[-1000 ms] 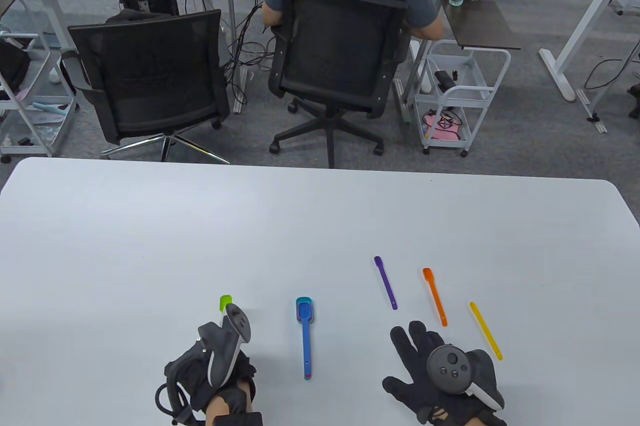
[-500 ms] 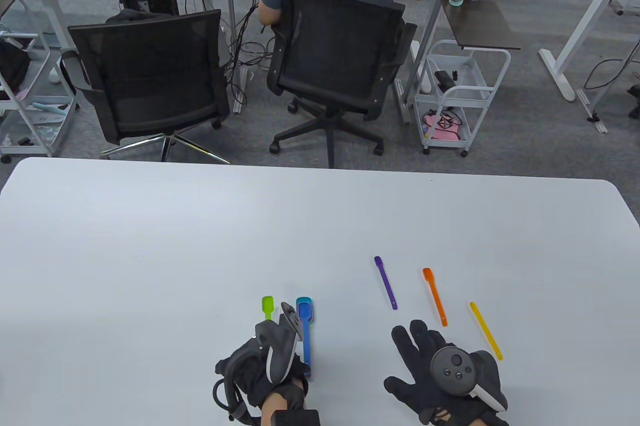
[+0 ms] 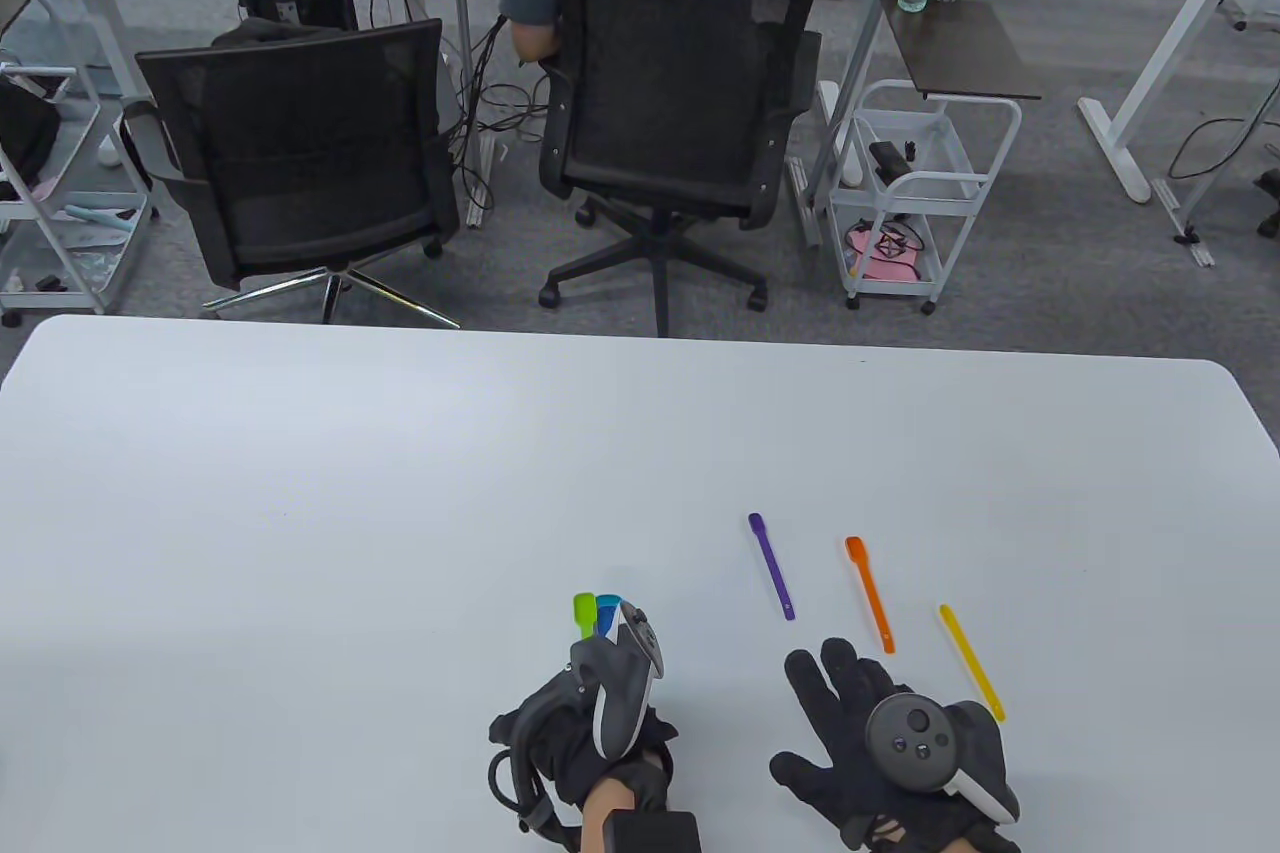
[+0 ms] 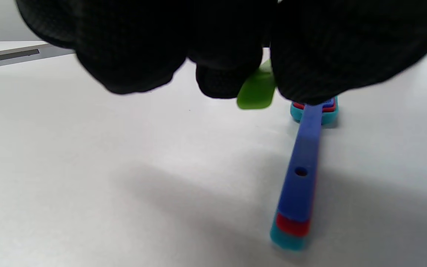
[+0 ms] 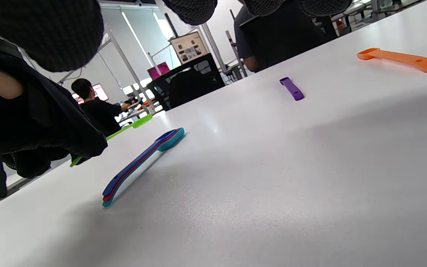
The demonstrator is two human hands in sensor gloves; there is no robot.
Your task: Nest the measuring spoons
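Left hand (image 3: 590, 733) clenched around the handle of a green measuring spoon (image 3: 584, 611), bowl poking out at 12 o'clock of the knuckles and held clear of the bench (image 3: 300, 493). In the left wrist view, green bowl (image 4: 257, 91) hanging between gloved fingers (image 4: 221, 70), just at 9 o'clock of the nested stack. Right hand (image 3: 880, 743) released, fingers spread, apparently flat on the bench near 5 o'clock of the scene and gripping nothing.

Directly beside the green bowl, the nested stack (image 4: 302, 174): blue spoon on top, red under it, teal at the bottom, lying on the bench with bowls pointing to 12 o'clock. Farther out toward 3 o'clock, three loose spoons well apart from one another: purple spoon (image 3: 771, 565), orange spoon (image 3: 870, 593), yellow spoon (image 3: 971, 662), the last just at 1 o'clock of the right hand.

Step in hand, by judgement: carrying the green spoon to the stack. Next move likely needs the green bowl aligned over the blue bowl, handle parallel with the stack's handles, then lowered and let go.

Hard to make out: most of the green handle, buried in the glove; the stack largely hidden under the left hand's tracker in the table view; relative bowl sizes, so fit uncertain; right fingertips cut off at the top of the right wrist view.
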